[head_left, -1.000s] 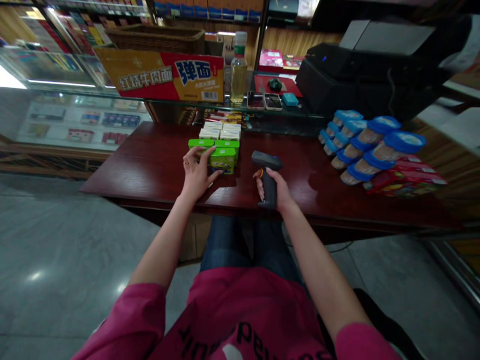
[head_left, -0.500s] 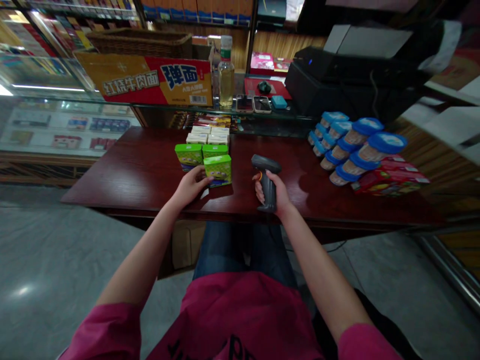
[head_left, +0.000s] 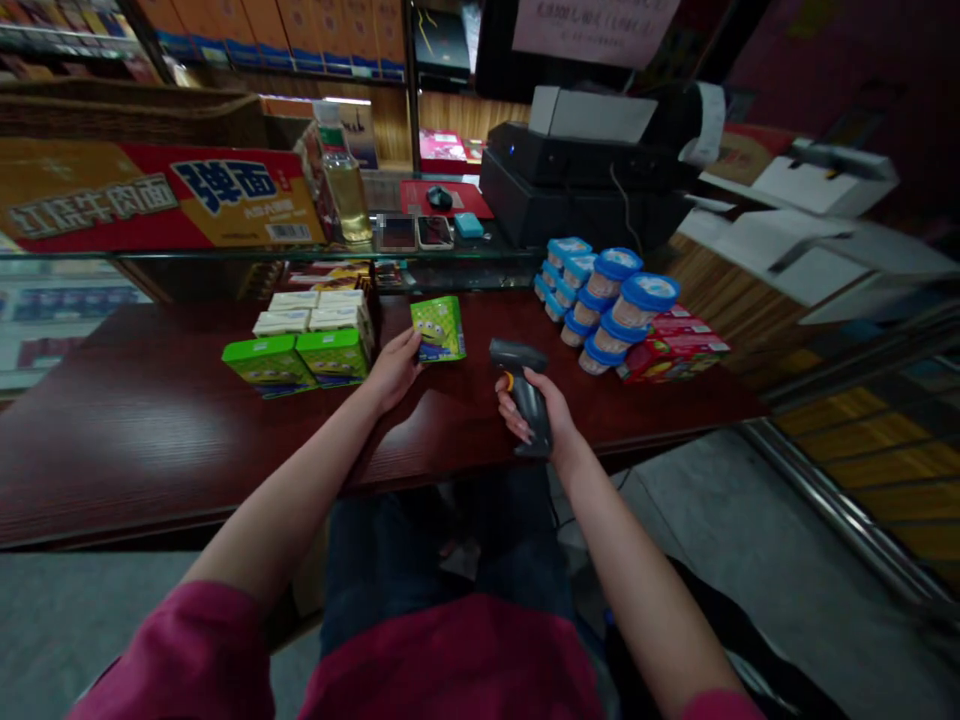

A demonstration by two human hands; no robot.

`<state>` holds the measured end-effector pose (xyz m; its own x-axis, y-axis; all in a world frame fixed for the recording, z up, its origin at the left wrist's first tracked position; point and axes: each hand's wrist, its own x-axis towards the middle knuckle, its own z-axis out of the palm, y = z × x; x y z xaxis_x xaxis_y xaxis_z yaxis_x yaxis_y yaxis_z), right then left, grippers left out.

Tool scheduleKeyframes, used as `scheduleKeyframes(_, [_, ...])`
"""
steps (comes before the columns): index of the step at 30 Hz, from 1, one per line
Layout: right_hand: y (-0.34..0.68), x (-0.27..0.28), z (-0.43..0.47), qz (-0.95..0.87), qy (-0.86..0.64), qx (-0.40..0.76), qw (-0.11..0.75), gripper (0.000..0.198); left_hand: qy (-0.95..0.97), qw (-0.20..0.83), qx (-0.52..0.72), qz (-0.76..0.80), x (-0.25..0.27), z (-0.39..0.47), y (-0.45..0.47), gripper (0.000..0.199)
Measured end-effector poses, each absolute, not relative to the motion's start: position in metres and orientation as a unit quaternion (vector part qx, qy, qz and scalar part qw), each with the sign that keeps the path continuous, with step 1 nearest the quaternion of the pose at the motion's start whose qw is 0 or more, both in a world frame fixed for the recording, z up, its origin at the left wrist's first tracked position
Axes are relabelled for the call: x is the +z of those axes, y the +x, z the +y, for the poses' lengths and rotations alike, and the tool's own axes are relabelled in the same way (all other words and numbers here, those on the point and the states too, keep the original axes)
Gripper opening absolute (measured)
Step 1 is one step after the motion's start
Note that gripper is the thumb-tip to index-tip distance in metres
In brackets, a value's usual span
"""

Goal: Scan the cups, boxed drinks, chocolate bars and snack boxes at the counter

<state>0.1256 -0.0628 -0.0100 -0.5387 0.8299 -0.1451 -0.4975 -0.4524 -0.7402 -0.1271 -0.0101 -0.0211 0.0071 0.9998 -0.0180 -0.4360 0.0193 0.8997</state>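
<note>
The left hand [head_left: 396,370] holds a green box [head_left: 441,330], the right hand [head_left: 559,412] a scanner [head_left: 529,398].

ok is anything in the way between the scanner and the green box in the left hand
Nothing visible: only the dark red tabletop shows between the scanner in the right hand and the green box in the left hand. The blue-lidded tubs stand off to the right.

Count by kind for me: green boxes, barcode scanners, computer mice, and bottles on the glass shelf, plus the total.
Green boxes: 3 (one in the left hand, two on the counter)
Barcode scanner: 1, in the right hand
Computer mouse: 1
Bottle: 1
Total: 6
</note>
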Motion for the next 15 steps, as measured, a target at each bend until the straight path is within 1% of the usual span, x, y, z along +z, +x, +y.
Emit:
scheduleKeyframes(3, [0.1245,-0.012,-0.0626,-0.324,-0.249,0.817,0.407,0.038,0.368,0.614,0.592,0.371,-0.0223,0.0015,-0.1256,0.031])
scheduleKeyframes(10, [0.1242,-0.0112,-0.0629,-0.317,-0.25,0.817,0.412,0.036,0.401,0.621,0.57,0.36,-0.0244,-0.0038,-0.1286,0.036])
scheduleKeyframes(15, [0.1238,-0.0108,-0.0626,-0.319,-0.248,0.818,0.409,0.035,0.386,0.608,0.58,0.381,-0.0257,-0.0025,-0.1265,0.034])
